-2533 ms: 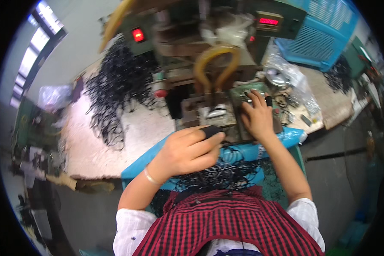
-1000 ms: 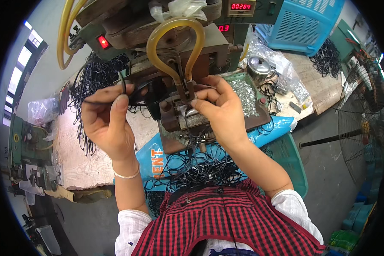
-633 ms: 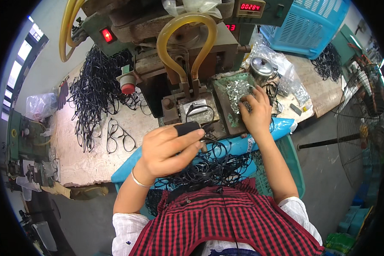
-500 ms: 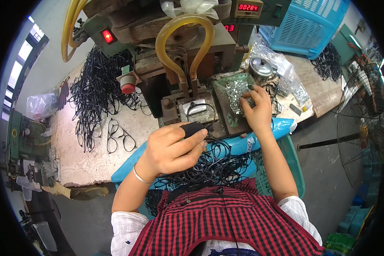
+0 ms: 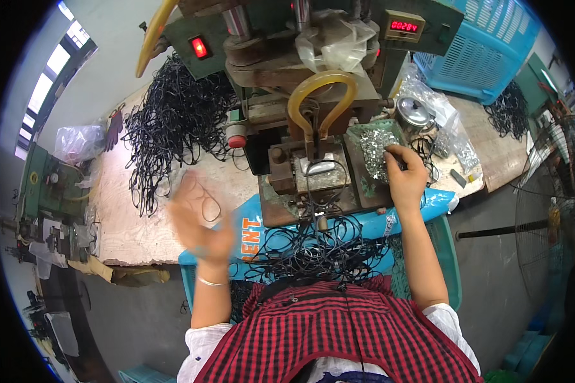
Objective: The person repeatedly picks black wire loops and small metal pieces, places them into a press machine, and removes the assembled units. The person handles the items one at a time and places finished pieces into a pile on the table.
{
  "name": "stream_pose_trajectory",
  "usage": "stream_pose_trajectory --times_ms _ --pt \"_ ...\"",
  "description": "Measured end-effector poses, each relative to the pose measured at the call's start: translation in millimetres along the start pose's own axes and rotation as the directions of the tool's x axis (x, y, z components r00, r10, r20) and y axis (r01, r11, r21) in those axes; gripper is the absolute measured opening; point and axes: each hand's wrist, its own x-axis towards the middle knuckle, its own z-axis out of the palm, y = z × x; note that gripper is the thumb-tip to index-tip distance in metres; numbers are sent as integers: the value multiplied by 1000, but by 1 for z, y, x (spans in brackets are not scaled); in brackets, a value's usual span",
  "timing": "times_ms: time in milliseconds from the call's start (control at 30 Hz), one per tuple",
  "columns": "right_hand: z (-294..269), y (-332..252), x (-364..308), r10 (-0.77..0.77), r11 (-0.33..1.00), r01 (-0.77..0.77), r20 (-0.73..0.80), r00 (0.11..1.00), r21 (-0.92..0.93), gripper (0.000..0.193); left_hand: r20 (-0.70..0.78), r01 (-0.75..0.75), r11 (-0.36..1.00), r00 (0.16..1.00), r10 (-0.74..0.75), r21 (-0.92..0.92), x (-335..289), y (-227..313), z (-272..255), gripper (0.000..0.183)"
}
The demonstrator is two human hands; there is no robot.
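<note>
My left hand, smeared by motion, is over the pale tabletop left of the press. A thin dark cord loop shows beside its fingers, but whether they touch it is unclear. My right hand is at the green tray of small silver metal pieces. Its thumb and index finger are drawn together at the heap's right edge; anything between them is too small to make out. Between the hands, a black cord curves over the press bed, near a shiny metal block.
A large pile of black cords lies at the left, with more cords on blue plastic before me. Behind the tray stands a lidded metal pot. The press has a red button; a fan stands right.
My left hand has swung left, from in front of the press to the tabletop. My right hand stays at the metal pieces. The whole view has shifted, so the press appears further right.
</note>
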Motion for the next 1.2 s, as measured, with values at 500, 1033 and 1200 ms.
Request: stream_pose_trajectory --times_ms 500,1033,1200 --pt "-38 -31 -9 93 988 -97 34 995 122 12 397 512 760 650 -647 400 -84 -177 9 12" --pt "23 -126 2 80 717 -347 422 903 605 45 201 282 325 944 -261 -903 36 1 3 14" --pt "34 -144 -2 121 532 -491 512 850 690 51 153 210 509 976 -153 -835 70 10 29 14"
